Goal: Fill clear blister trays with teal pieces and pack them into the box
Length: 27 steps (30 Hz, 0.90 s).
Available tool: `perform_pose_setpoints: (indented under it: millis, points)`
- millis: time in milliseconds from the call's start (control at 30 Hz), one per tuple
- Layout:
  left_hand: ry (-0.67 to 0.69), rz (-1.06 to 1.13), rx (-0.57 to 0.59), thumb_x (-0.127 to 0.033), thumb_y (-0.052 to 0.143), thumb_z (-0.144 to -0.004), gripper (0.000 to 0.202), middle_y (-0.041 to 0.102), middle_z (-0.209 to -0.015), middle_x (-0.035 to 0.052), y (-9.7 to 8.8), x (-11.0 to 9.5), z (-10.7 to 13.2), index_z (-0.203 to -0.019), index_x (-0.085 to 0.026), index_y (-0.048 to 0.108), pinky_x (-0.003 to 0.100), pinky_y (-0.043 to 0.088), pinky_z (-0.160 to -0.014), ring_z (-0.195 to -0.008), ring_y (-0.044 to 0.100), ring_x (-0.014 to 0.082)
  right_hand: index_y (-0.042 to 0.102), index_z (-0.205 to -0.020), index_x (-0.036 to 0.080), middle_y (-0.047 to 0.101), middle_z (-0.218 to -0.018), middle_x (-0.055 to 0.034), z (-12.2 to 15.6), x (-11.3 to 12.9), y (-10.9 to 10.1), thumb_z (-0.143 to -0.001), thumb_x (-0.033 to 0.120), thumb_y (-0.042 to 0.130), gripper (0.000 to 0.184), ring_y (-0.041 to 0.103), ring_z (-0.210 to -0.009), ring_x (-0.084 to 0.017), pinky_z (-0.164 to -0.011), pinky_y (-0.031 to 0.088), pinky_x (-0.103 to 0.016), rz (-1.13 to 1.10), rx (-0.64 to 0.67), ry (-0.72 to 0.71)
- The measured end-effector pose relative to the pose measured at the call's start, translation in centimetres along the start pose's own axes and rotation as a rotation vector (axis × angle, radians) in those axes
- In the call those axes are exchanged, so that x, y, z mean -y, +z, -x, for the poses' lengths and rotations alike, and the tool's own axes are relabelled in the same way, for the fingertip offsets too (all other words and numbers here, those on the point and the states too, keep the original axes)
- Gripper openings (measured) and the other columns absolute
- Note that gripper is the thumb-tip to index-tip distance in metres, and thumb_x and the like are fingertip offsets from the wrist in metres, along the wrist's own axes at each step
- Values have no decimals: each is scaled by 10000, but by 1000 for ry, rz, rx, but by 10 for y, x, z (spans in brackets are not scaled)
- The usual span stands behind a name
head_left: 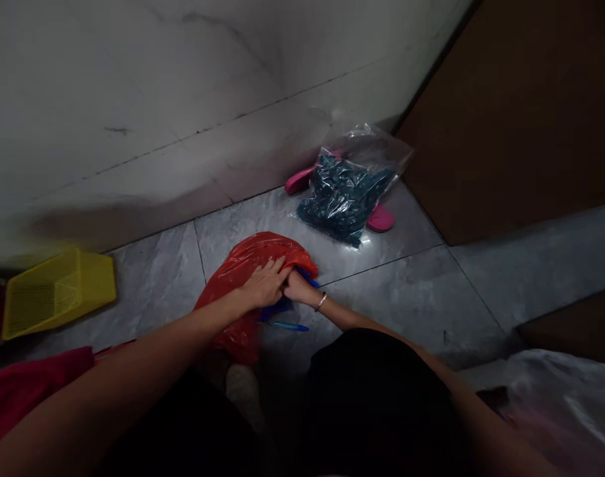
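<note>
A crumpled red plastic bag [240, 268] lies on the floor in front of me, its mouth towards the right. My left hand [266, 283] grips the bag near its mouth, fingers bent over the red film. Right beside it, my right hand [300, 289] is closed at the bag's opening, with a bracelet on the wrist; what its fingers hold is hidden. Dark blue items [278, 309] show above and below the right hand, too dim to name. Just below the bag's mouth, a blue pen [289, 326] lies on the floor.
A clear bag of dark teal pieces [344, 195] rests on pink slippers [382, 218] by the wall. To the left is a yellow plastic basket [96, 281]. A brown panel [521, 119] stands at right, and a translucent bag [570, 397] lies lower right.
</note>
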<state>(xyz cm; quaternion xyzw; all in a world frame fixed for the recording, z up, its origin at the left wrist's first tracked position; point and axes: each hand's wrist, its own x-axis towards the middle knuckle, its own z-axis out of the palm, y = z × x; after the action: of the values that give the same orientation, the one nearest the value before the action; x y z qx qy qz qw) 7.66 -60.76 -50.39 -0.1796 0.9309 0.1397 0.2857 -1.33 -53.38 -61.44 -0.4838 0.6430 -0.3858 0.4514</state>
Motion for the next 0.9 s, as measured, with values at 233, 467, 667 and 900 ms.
perform_pose_setpoints:
  millis: [233,467,667,900]
  points:
    - [-19,-9,98,-189,642,-763,566,328,-1490,225,29,34,0,-1305,-128,488,555,371,-1055,-1338,386,358,590,-1004,169,569,-1123,-106,95,-13,3,-808,161,601,196,537,-1045,-245,-860,477,-372,518,299,-76]
    - [45,16,-2,-240,598,-807,534,229,-1553,184,16,29,-2,-1316,-145,469,550,371,-1058,-1366,337,359,595,-998,167,597,-1078,-98,112,-38,16,-866,81,490,190,539,-1053,-223,-832,488,-347,748,454,-67]
    - [86,29,-105,-186,553,-821,495,316,-1516,157,10,25,-3,-1311,-154,485,489,369,-1083,-1342,388,320,598,-1063,168,564,-1174,-117,118,-38,-6,-842,161,573,222,490,-1142,-250,-936,449,-382,816,373,0]
    - [151,11,-223,-131,439,-867,502,409,-1443,128,1,27,-2,-1367,-178,431,458,368,-1083,-1284,443,281,595,-1094,182,593,-1167,-122,130,-44,-1,-851,109,512,267,625,-886,-210,-722,491,-303,864,283,255]
